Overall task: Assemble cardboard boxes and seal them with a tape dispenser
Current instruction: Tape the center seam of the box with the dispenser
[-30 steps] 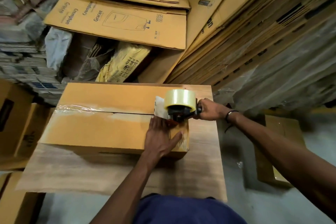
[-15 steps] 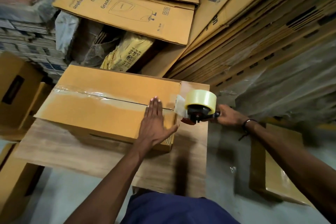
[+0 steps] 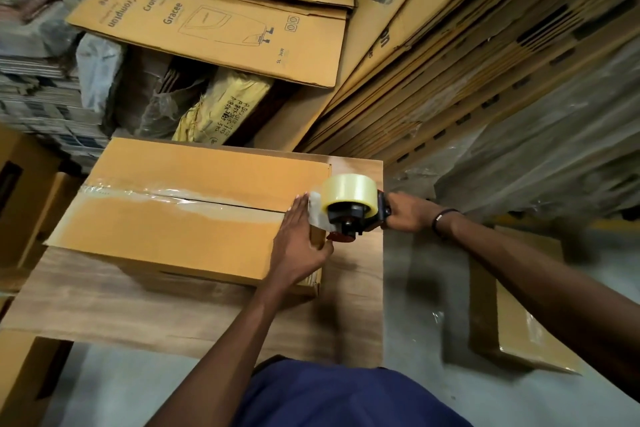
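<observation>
— What has changed on the cardboard box (image 3: pixel 194 218) since half a second ago?

— From my remote seat, little on the box itself: it lies flat on the wooden tabletop (image 3: pixel 173 308), flaps closed, with clear tape (image 3: pixel 180 199) running along the centre seam from the left end. The tape dispenser (image 3: pixel 349 210) has stayed at the box's right end, just past the edge. My left hand (image 3: pixel 298 243) has slid rightward from the lid toward that corner.

— Where does each hand sit now?

— The left hand lies flat on the lid at the right end, fingers straight and together, fingertips beside the loose tape leader, thumb hooked over the right edge. It presses the box; it does not grip it. The right hand (image 3: pixel 407 215) is curled round the dispenser's handle, to the right of the roll, over the tabletop's right edge.

— And beyond that?

— Flattened cartons (image 3: pixel 214 31) printed "Crompton Gracee" lean behind the tabletop, and another box (image 3: pixel 530 333) rests on the floor to my right.
</observation>
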{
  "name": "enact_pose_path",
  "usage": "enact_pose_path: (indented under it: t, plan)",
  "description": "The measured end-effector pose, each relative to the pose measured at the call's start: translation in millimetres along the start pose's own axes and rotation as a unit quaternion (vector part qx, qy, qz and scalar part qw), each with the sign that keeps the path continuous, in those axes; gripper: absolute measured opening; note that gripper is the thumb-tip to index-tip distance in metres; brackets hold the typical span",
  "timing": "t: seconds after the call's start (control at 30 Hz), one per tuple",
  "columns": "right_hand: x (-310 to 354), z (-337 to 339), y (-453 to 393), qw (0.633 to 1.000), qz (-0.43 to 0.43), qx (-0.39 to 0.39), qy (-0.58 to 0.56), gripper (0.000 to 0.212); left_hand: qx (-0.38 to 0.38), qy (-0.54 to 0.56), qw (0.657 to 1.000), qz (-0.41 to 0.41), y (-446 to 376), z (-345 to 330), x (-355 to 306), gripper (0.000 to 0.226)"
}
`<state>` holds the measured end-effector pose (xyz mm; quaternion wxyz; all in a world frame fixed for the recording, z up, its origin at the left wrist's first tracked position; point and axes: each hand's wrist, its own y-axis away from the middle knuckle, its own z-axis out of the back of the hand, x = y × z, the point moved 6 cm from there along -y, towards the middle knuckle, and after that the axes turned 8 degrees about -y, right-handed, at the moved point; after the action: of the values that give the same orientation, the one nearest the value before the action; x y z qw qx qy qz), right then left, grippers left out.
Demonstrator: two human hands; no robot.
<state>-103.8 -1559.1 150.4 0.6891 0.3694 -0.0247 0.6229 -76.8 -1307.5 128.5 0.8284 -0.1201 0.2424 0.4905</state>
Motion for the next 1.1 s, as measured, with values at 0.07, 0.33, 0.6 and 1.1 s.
enact_pose_path:
  t: [0.07,0.33,0.6,1.1]
  plan:
    - [3.6,-1.2,-3.5,1.000,-0.001,0.016,0.002,0.015,0.007,0.026,0.999,0.023,-1.4,2.2,-1.8,0.117]
    - [3.6,1.6,-13.9,0.997,-0.054,0.042,0.022,0.033,-0.019,-0.024,0.998,0.046,2.1,-3.0,-21.8,0.133]
    - [6.7,3.0,-18.9,0.996,-0.051,0.067,0.039,0.033,-0.018,-0.044,0.999,0.020,3.9,-2.0,-28.8,0.116]
    - [-38.7,-13.1,-45.5,0.994,-0.081,0.076,0.017,0.025,-0.013,-0.100,0.995,0.003,-4.6,-19.6,-20.9,0.110]
